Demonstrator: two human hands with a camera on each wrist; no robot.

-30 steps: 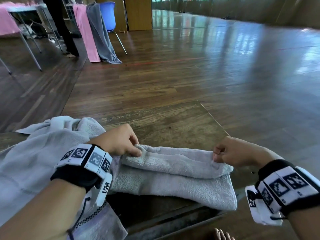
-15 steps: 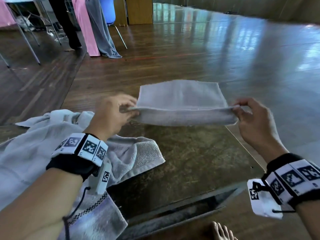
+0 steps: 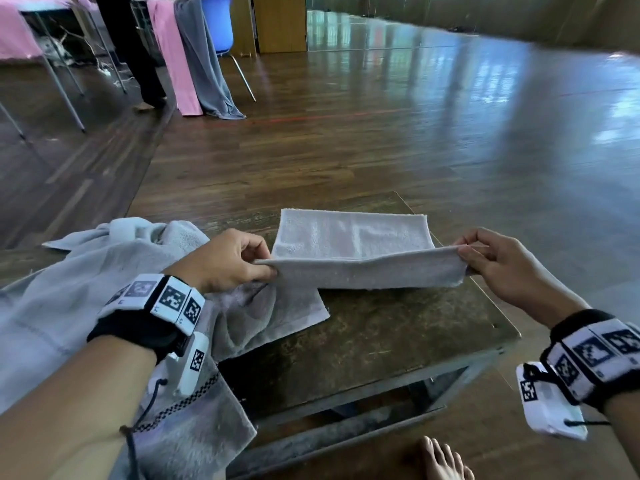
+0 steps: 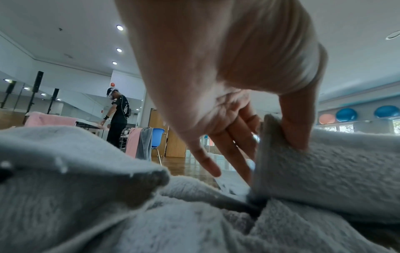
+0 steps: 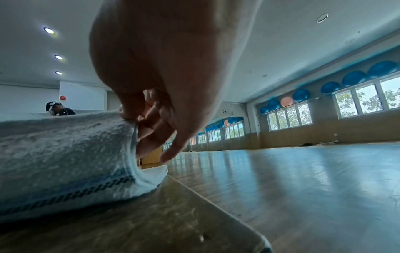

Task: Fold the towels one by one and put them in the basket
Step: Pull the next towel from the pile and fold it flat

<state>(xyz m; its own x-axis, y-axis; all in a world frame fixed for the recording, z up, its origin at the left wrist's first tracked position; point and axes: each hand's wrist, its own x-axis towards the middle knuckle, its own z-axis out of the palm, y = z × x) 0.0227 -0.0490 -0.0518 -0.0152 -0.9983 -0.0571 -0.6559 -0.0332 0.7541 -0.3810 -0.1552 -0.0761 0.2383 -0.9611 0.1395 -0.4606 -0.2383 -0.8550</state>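
Note:
A small grey towel (image 3: 353, 237) lies folded on the far part of the low wooden table (image 3: 398, 334). Its near fold is held up above the tabletop. My left hand (image 3: 266, 268) pinches the fold's left corner, thumb against the terry (image 4: 324, 171). My right hand (image 3: 462, 252) pinches the right corner between thumb and fingers; the towel's edge (image 5: 65, 154) hangs under it and touches the tabletop. A heap of other grey towels (image 3: 86, 289) covers the table's left side, under my left wrist. No basket is in view.
The table's right edge (image 3: 498, 317) drops to the wooden floor. My bare foot (image 3: 443, 459) shows below the table's front. Far left, a person (image 3: 131, 46) stands by a table with pink cloth (image 3: 17, 32); a blue chair (image 3: 218, 22) carries pink and grey towels.
Both hands lifted the folded towel off the table, swung it away from me, then lowered it: its far part now lies flat while the near fold stays raised.

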